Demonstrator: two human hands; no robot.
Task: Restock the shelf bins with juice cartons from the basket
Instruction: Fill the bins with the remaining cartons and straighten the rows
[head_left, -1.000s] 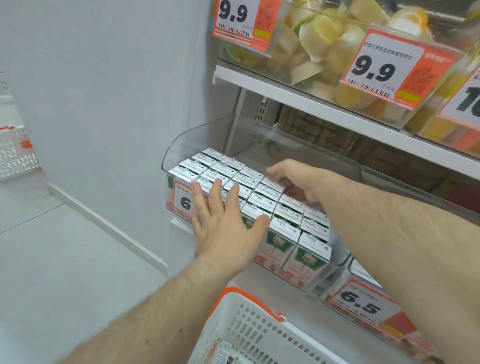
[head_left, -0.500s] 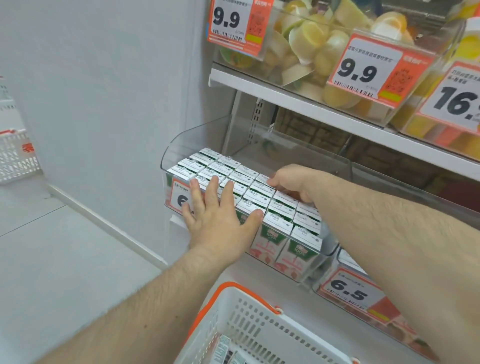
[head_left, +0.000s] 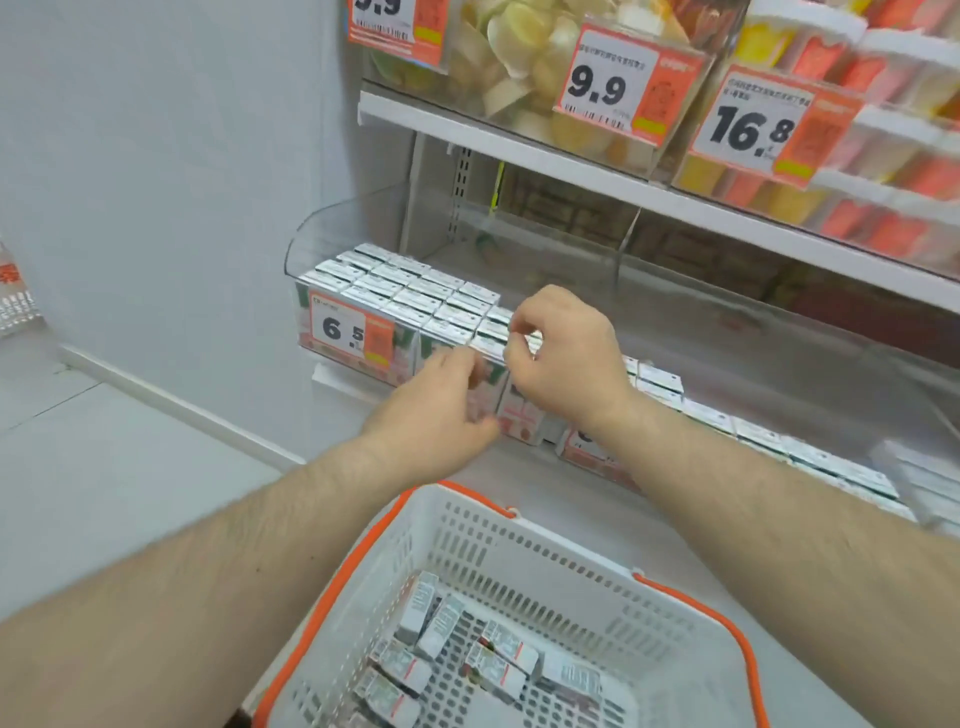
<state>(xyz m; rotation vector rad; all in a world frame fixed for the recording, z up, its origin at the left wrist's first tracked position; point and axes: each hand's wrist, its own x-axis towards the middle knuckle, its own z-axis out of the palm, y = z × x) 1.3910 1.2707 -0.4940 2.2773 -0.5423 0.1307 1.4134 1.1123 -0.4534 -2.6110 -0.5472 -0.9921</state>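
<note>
Head view, shelf bin: a clear plastic bin (head_left: 337, 234) on the lower shelf, packed with juice cartons (head_left: 410, 291) standing upright in tight rows, their white tops showing
Head view, price tag: a white and orange tag reading 6.5 (head_left: 345, 330) on the front wall of that bin
Head view, left hand: the left hand (head_left: 441, 410) is at the front right end of the bin, thumb low and fingers curled against the face of the front cartons; its grip looks narrow, but whether it really clasps a carton I cannot tell, the fingertips being blurred
Head view, right hand: the right hand (head_left: 563, 358) is just beside the left and slightly higher, fingers bent down onto the carton tops at the front row; whether its grip pinches one carton or only presses on it I cannot tell
Head view, neighbouring bin: a second bin (head_left: 779, 441) to the right, with more cartons in a row running back along the shelf
Head view, basket: a white basket (head_left: 519, 551) with orange handles, low in the frame between the forearms; loose cartons (head_left: 498, 660) lie on its floor, tilted and on their sides
Head view, upper shelf: tubs of cut fruit (head_left: 519, 47) behind tags reading 9.9 (head_left: 602, 85) and 16.8 (head_left: 753, 127)
Head view, floor: pale floor (head_left: 104, 441) to the left, meeting a grey wall
</note>
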